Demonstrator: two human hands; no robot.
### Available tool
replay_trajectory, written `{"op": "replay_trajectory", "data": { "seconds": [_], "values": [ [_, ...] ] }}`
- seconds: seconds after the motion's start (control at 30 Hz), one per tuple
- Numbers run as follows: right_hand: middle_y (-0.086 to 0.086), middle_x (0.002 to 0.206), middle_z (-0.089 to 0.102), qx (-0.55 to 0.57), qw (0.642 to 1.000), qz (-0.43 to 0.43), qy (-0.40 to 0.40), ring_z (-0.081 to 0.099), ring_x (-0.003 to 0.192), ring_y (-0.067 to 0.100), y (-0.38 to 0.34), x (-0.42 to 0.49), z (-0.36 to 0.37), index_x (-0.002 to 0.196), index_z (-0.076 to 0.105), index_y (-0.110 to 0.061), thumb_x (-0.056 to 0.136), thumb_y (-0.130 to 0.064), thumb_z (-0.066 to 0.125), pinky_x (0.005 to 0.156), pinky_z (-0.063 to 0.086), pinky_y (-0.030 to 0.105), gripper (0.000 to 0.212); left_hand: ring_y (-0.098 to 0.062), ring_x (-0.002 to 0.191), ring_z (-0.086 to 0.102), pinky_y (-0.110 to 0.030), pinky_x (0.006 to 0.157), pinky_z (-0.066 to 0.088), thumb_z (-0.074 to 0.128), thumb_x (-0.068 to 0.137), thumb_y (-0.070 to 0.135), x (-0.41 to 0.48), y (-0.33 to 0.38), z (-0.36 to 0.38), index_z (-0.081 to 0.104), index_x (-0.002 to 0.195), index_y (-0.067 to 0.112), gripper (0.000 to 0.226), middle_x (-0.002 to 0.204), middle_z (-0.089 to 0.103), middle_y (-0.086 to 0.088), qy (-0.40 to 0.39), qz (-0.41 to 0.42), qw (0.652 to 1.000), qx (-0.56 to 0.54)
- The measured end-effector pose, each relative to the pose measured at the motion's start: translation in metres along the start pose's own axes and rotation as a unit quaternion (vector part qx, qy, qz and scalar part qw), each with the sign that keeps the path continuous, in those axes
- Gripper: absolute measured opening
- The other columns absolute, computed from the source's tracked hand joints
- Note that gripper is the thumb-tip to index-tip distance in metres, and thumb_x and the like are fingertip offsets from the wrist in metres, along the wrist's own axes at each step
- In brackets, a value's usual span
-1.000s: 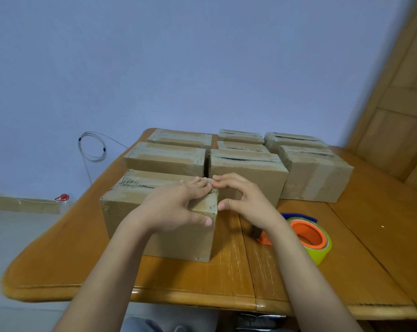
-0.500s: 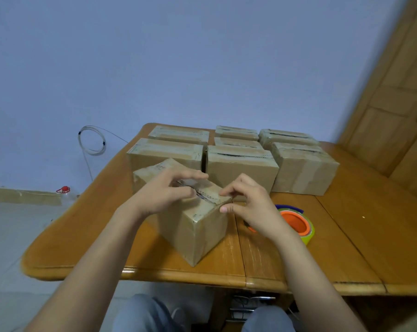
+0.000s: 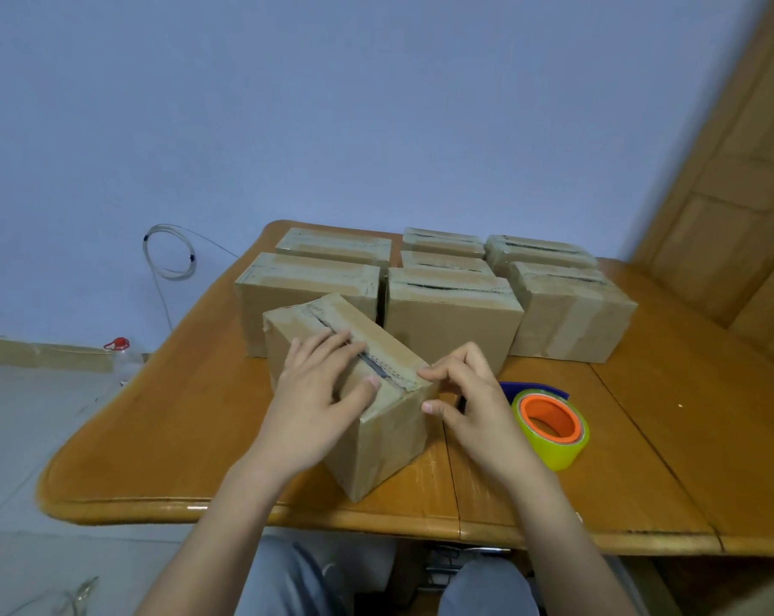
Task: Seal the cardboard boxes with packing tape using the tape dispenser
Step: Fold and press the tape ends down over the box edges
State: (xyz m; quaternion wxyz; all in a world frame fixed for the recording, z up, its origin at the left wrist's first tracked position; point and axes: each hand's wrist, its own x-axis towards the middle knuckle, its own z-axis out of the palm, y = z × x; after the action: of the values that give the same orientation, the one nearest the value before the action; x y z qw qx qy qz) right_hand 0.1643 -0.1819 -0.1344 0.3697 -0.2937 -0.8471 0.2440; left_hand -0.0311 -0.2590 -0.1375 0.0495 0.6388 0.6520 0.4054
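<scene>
A cardboard box [image 3: 389, 442] stands turned at an angle near the table's front edge, its top seam showing a dark gap under old tape. My left hand [image 3: 318, 397] lies flat on the box's top, fingers across the seam. My right hand [image 3: 469, 402] touches the box's near right corner with its fingertips and thumb. Just right of that hand lies the tape dispenser [image 3: 549, 426], a yellow-green tape roll on an orange core with a blue part behind it. Neither hand touches the dispenser.
Several more cardboard boxes [image 3: 451, 317] stand in rows behind, some with open seams. The wooden table [image 3: 669, 460] has bare room at the right. A wooden door [image 3: 731, 171] is at the far right, and a coiled cable [image 3: 169, 251] hangs on the wall at left.
The near box has been turned from lying sideways to pointing its end toward me. Both hands moved with it, and the view tilted further down.
</scene>
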Motion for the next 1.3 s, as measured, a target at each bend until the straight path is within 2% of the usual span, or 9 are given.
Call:
{"op": "replay_trajectory", "data": {
  "seconds": [0.17,0.47,0.63,0.77,0.87,0.97,1.07,1.17,1.3],
  "values": [
    [-0.012,0.107,0.040,-0.018,1.000,0.016,-0.007,0.046,0.104,-0.002,0.004,-0.003,0.006,0.106,0.057,-0.019,0.076,-0.002,0.074,0.091,0.040,0.012,0.038,0.013,0.132,0.013,-0.010,0.108,-0.014,0.030,0.079,0.069,0.000,-0.006,0.006,0.053,0.135,0.027,0.074,0.141,0.037,0.020,0.025,0.017,1.000,-0.008],
    [-0.009,0.094,0.042,-0.013,0.997,0.020,0.080,0.045,0.093,-0.006,0.007,-0.008,0.018,0.091,0.063,-0.009,0.065,0.000,0.081,0.080,0.038,0.005,0.033,0.007,0.138,0.022,-0.012,0.113,-0.007,0.038,0.082,0.065,0.003,-0.011,0.003,0.058,0.128,0.034,0.059,0.142,0.042,0.021,0.012,0.031,0.999,-0.031],
    [-0.012,0.095,0.040,0.007,0.995,0.037,0.089,0.045,0.084,0.001,0.005,-0.014,0.021,0.093,0.058,-0.030,0.066,0.000,0.081,0.076,0.040,0.008,0.046,0.004,0.138,0.027,-0.009,0.111,-0.005,0.044,0.081,0.061,0.010,-0.015,-0.002,0.060,0.127,0.033,0.057,0.141,0.046,0.020,-0.024,0.042,0.997,-0.061],
    [-0.021,0.102,0.037,0.023,0.999,0.025,0.000,0.045,0.095,-0.001,0.004,-0.014,0.008,0.102,0.052,-0.039,0.070,-0.005,0.080,0.082,0.040,0.012,0.054,0.005,0.137,0.028,-0.011,0.112,-0.004,0.044,0.082,0.061,0.009,-0.015,-0.003,0.060,0.127,0.033,0.055,0.141,0.046,0.020,-0.027,0.045,0.997,-0.064],
    [-0.020,0.100,0.040,0.065,0.997,0.023,-0.041,0.047,0.100,0.002,0.002,-0.014,-0.001,0.106,0.058,-0.033,0.071,-0.028,0.078,0.083,0.041,0.014,0.041,0.005,0.136,0.030,-0.016,0.115,0.001,0.046,0.080,0.057,0.010,-0.014,-0.005,0.062,0.124,0.032,0.054,0.139,0.049,0.019,-0.028,0.041,0.996,-0.076],
    [-0.014,0.094,0.049,0.126,0.992,0.020,-0.012,0.054,0.096,0.010,0.000,-0.010,-0.008,0.105,0.064,-0.027,0.076,-0.053,0.066,0.082,0.045,0.021,0.039,0.008,0.133,0.033,-0.018,0.116,0.006,0.051,0.077,0.049,0.010,-0.012,-0.008,0.066,0.120,0.027,0.051,0.136,0.052,0.020,-0.063,0.044,0.988,-0.134],
    [-0.014,0.114,0.052,0.112,0.994,0.004,-0.012,0.051,0.115,0.010,0.000,-0.003,-0.008,0.120,0.061,-0.029,0.083,-0.064,0.054,0.095,0.044,0.026,0.051,0.006,0.132,0.036,-0.011,0.112,0.010,0.053,0.076,0.045,0.014,-0.008,-0.008,0.068,0.118,0.024,0.049,0.135,0.054,0.018,-0.104,0.054,0.980,-0.163],
    [-0.022,0.136,0.042,0.087,0.994,0.006,-0.061,0.033,0.134,0.003,0.001,0.003,-0.003,0.128,0.055,-0.037,0.086,-0.060,0.049,0.108,0.029,0.019,0.048,0.001,0.132,0.039,-0.009,0.109,0.014,0.054,0.075,0.039,0.020,-0.004,-0.006,0.068,0.116,0.022,0.046,0.134,0.056,0.015,-0.122,0.059,0.976,-0.172],
    [-0.025,0.140,0.041,0.050,0.994,0.008,-0.093,0.021,0.137,-0.004,0.003,0.006,-0.001,0.129,0.053,-0.037,0.087,-0.056,0.042,0.109,0.017,0.010,0.048,-0.001,0.129,0.043,-0.026,0.112,0.027,0.056,0.077,0.038,0.025,-0.003,-0.012,0.063,0.120,0.027,0.044,0.134,0.054,0.017,-0.135,0.044,0.976,-0.163]
  ]
}}
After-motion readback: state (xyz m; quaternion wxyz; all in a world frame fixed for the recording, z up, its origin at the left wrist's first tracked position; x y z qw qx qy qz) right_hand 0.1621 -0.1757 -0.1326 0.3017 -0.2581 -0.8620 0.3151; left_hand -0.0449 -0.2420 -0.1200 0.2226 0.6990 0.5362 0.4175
